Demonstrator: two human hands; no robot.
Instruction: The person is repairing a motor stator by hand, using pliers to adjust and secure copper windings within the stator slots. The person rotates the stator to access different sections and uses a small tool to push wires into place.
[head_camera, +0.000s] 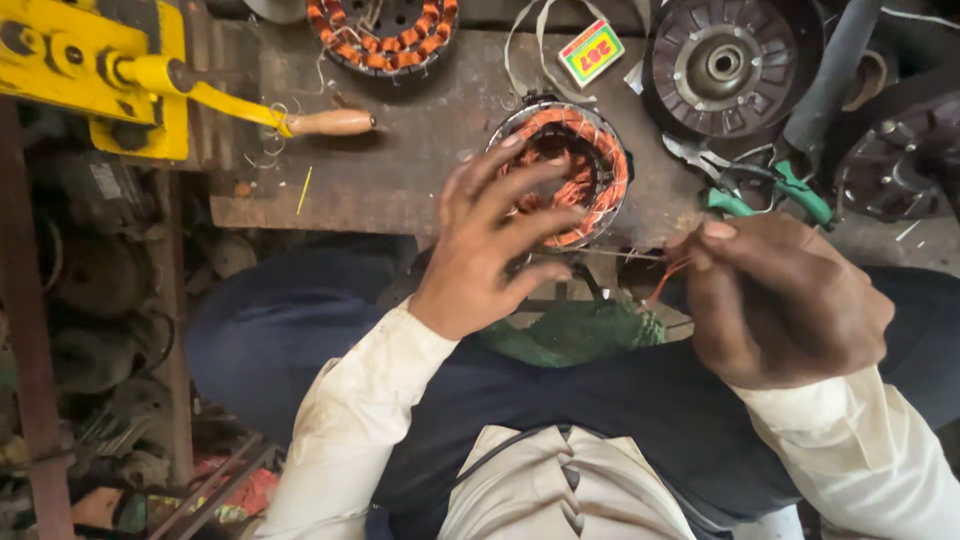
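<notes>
Left hand (490, 245) spreads open fingers over the stator (572, 172), steadying it at the bench (400, 170) edge; right hand (775, 300) pinches copper wire (668, 280), pulled taut from the winding beneath those fingertips.

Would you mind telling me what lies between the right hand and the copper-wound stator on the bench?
In the head view, only thin copper wire pinched by the right hand spans the gap toward the stator; beneath is bare bench edge.
</notes>
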